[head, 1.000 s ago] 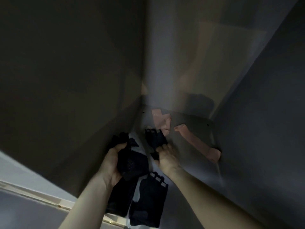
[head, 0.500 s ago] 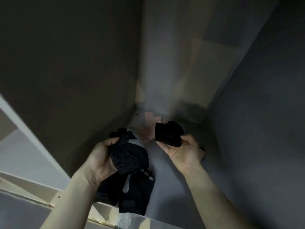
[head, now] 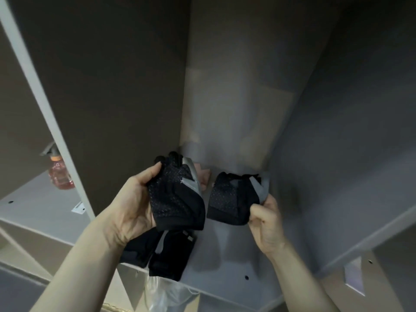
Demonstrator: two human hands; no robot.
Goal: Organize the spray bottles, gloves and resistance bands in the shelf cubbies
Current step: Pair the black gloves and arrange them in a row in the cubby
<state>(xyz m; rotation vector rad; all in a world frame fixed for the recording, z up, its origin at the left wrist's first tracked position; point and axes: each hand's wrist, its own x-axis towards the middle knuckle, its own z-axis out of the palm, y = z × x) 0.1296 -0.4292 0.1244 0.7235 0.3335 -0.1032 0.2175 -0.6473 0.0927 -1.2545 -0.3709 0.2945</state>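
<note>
My left hand (head: 132, 201) grips a black glove (head: 176, 194) with a grey stripe, held above the cubby floor. Beside it, my right hand (head: 265, 219) holds a second black and grey glove (head: 231, 199). Two more black gloves (head: 166, 253) lie flat at the front edge of the cubby floor (head: 236, 255), below my left hand. A pink resistance band (head: 203, 174) shows partly between the held gloves, at the back of the cubby. A pink spray bottle (head: 59, 174) stands in the cubby to the left.
A grey divider panel (head: 51, 122) separates this cubby from the left one. The cubby's back wall (head: 236, 97) and right wall (head: 349, 131) close it in. A clear plastic bag (head: 166, 293) hangs below the shelf's front edge.
My right hand picked a glove off the cubby floor and raised it next to the glove in my left hand. The view pulled back, bringing the left cubby and spray bottle into sight.
</note>
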